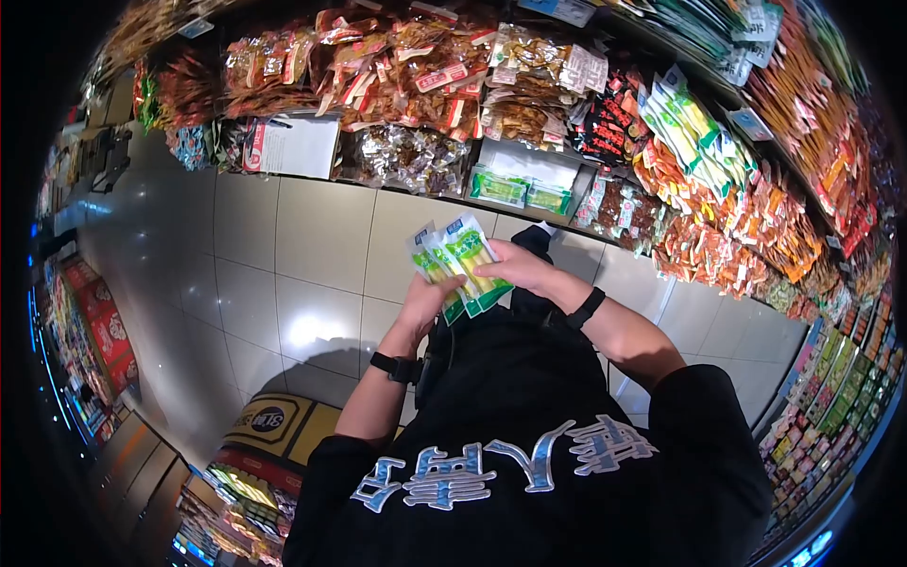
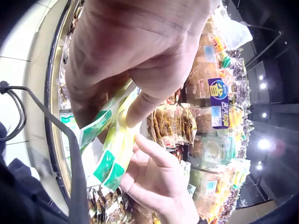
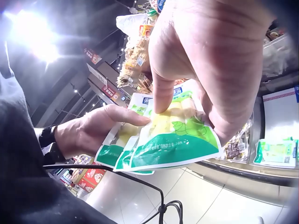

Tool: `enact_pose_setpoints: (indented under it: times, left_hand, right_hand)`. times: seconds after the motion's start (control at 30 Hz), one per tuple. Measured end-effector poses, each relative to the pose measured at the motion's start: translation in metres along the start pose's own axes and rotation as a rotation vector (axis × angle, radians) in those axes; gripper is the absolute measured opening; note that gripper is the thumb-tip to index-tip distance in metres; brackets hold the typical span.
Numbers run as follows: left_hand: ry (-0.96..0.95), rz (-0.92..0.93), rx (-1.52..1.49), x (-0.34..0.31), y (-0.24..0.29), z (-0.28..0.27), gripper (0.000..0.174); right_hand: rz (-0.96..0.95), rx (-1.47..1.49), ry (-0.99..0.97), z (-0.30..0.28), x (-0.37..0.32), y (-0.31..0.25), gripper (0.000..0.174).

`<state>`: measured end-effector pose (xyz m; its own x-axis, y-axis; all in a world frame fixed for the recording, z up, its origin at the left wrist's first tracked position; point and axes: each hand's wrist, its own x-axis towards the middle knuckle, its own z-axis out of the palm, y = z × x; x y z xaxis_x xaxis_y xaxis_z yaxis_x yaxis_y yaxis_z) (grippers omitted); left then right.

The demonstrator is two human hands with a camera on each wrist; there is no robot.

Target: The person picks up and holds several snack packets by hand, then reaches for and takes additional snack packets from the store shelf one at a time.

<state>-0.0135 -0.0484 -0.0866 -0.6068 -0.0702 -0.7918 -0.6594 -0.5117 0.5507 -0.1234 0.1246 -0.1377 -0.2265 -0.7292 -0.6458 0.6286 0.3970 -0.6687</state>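
Several flat snack packets (image 1: 470, 248), white at the top and green at the bottom with pale yellow pieces inside, are fanned out between my two hands in front of my body. My left hand (image 1: 427, 300) grips the left side of the fan, its thumb lying across the front. From the other side my right hand (image 1: 518, 267) pinches the foremost packet (image 3: 175, 144), thumb on its face and fingers behind. The packets overlap, so the rear ones are partly hidden. Matching green packets (image 1: 522, 191) lie in a shelf compartment just ahead.
A shelf edge (image 1: 378, 187) runs across in front, with brown snack bags (image 1: 402, 71) heaped behind it. More green-and-white packets (image 1: 694, 132) are piled to the right. Tiled floor (image 1: 321, 236) lies below, and a yellow box display (image 1: 269, 420) stands at lower left.
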Motion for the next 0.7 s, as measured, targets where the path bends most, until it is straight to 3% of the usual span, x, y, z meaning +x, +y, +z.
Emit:
enact_pose_setpoints:
  times: [0.33, 0.7]
  left_hand:
    - [0.066, 0.013, -0.020, -0.005, 0.002, -0.004, 0.044]
    - [0.136, 0.070, -0.046, -0.020, 0.000, -0.017, 0.045]
  right_hand:
    - [-0.039, -0.188, -0.085, -0.001, 0.013, -0.006, 0.041]
    - [-0.091, -0.148, -0.161, 0.016, 0.026, -0.011, 0.042]
